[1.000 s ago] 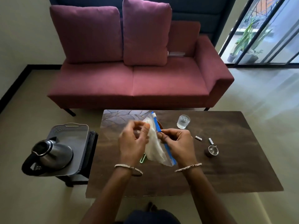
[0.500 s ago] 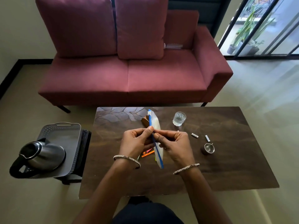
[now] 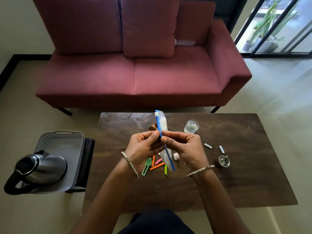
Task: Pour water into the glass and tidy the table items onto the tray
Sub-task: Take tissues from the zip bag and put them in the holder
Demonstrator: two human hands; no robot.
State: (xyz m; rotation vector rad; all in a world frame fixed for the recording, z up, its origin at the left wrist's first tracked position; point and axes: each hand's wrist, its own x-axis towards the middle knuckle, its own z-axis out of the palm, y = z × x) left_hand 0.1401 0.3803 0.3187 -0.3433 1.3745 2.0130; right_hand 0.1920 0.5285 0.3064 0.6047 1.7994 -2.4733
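1. Clear plastic edged with a blue zip strip forms the bag [image 3: 163, 123], which is held edge-on above the middle of the table [image 3: 236, 174], the strip running from far to near.
2. The strip is pinched between thumb and forefinger of the left hand [image 3: 143, 149]; its remaining fingers are curled.
3. The same strip is pinched from the opposite side by the right hand [image 3: 184, 147], so that the fingertips of the two hands almost meet across it.
4. A white slider [image 3: 156, 114] is seen at the far end of the strip.
5. The glass [image 3: 191, 126] is set upright on the far part of the table, just right of the bag and apart from both hands; how full it is cannot be told.
6. The tray [image 3: 69, 132] is placed on a dark stool [image 3: 87, 157] left of the table, well apart from the glass, and a steel kettle [image 3: 42, 168] is stood on its near part.
7. Below the hands, a green spoon [image 3: 146, 166], orange clips [image 3: 157, 166], a pink clip [image 3: 158, 160], a green clip [image 3: 166, 170] and a tape roll [image 3: 176, 156] are laid on the table.
8. Further right, two white tubes [image 3: 207, 146] and a small steel cup [image 3: 224, 160] are laid near each other.
9. A brown object [image 3: 153, 128] is partly hidden behind the bag and cannot be identified.
10. A red sofa [image 3: 135, 78] is seen beyond the table.
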